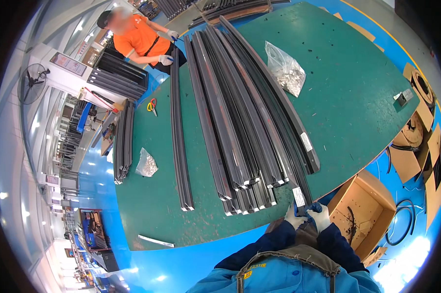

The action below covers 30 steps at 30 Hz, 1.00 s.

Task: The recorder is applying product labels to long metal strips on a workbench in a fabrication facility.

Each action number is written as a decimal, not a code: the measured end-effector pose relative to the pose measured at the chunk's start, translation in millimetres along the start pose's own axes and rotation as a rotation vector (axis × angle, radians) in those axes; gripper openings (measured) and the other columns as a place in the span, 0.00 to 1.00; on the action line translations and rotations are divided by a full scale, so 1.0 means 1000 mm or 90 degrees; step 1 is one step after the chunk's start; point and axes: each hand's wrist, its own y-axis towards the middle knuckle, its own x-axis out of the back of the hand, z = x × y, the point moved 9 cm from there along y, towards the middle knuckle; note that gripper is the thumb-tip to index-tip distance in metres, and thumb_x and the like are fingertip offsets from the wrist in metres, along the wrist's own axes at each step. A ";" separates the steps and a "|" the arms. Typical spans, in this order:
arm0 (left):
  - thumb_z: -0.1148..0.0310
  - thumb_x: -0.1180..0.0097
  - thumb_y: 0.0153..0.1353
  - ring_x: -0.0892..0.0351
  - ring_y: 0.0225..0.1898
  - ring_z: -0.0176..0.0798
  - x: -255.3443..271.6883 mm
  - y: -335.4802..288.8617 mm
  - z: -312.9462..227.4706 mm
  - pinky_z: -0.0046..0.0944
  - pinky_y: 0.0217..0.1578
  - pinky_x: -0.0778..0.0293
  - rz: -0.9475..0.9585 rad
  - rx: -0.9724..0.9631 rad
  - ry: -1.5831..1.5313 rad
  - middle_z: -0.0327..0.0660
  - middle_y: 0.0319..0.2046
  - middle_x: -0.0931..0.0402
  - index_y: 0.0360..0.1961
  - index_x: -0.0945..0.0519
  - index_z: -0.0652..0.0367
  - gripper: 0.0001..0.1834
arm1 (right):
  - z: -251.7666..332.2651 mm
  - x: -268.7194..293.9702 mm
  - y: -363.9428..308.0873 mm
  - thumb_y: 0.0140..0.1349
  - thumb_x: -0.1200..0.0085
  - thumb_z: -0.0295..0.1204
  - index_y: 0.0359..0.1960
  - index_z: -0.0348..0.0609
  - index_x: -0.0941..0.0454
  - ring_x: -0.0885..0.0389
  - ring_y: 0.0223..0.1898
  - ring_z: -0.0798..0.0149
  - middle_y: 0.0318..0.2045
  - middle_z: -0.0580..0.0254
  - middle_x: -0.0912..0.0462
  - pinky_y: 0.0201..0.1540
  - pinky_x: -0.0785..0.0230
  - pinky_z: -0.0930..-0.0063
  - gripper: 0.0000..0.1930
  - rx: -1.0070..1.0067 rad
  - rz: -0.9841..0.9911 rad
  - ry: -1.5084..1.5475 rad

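Several long dark metal profiles (240,117) lie in a pile along a green table (357,97). My left hand (294,217) and my right hand (320,216), both in white gloves with blue sleeves, are together at the near end of the rightmost profile (300,193), at the table's front edge. Both seem closed around that end, which carries a white label. Exactly what the fingers pinch is too small to tell.
A person in an orange shirt (140,39) works at the table's far end, hands on a profile (177,122). Two clear bags of small parts (285,68) (146,163) and scissors (152,105) lie on the table. An open cardboard box (364,210) stands at right.
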 end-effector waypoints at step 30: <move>0.81 0.41 0.48 0.24 0.28 0.38 0.013 -0.011 -0.059 0.33 0.27 0.25 -0.006 0.079 -0.216 0.48 0.41 0.26 0.59 0.40 0.65 0.35 | 0.028 0.030 -0.015 0.51 0.49 0.19 0.32 0.33 0.24 0.29 0.27 0.74 0.27 0.64 0.21 0.34 0.35 0.85 0.06 -0.159 -0.163 -0.135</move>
